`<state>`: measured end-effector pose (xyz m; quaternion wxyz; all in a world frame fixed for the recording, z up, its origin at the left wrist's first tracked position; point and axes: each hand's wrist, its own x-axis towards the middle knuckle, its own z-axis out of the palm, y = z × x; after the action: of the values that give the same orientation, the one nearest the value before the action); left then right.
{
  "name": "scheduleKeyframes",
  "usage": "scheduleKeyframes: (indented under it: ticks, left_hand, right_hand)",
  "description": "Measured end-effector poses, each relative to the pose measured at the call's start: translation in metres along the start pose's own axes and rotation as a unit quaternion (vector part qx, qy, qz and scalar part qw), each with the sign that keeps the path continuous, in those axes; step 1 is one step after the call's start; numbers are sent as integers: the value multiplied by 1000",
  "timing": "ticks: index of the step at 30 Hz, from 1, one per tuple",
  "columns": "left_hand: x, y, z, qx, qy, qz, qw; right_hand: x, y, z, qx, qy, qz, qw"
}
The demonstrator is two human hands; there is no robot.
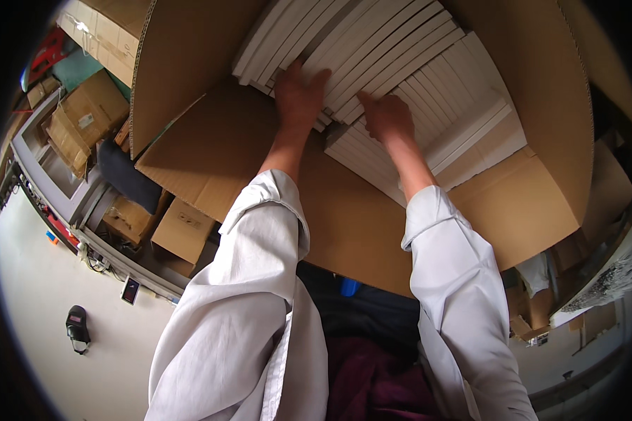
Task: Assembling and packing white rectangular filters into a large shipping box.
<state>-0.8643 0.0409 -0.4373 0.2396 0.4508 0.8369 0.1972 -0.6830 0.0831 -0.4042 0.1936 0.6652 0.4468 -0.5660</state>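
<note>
Thin white boxes (372,42) stand on edge in tightly packed rows inside a large open brown cardboard carton (358,203). My left hand (300,98) reaches into the carton, thumb and forefinger apart at the near ends of the upper row, beside a dark gap. Its other fingers are partly hidden. To its right, my right hand (390,118) is closed, its fingers curled against the boxes where the upper row meets a second row (446,91). Whatever those fingers hold is hidden by the hand itself.
The carton's raised flaps (182,63) surround both arms. At left are smaller brown cartons (182,228), a dark cushion-like thing (128,175) and a grey frame (67,196). A phone-like device (130,289) and a black object with a strap (77,326) lie on the pale surface.
</note>
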Motion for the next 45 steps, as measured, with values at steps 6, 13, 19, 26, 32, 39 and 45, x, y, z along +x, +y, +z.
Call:
scheduleKeyframes:
  ticks: [6,13,19,26,32,39,45]
  left_hand:
    - [-4,10,-9,70,-77,3,995]
    - [0,21,-9,122,-138,14,983]
    - [9,51,-8,140,-157,13,977]
    - [7,34,8,57,-107,50,991]
    - [6,37,14,3,-73,60,996]
    - [-2,5,14,1,-62,-105,993]
    - [-23,3,16,-43,44,-241,969]
  right_hand:
    - [0,37,-29,-79,178,-94,976]
    - [-2,35,-61,-31,286,-147,946]
    - [7,15,-72,-61,405,-356,840]
    - [8,15,-70,-71,402,-322,854]
    - [17,39,-73,-93,418,-313,848]
    - [16,47,-75,-81,436,-289,848]
    - [12,29,-71,-27,421,-276,864]
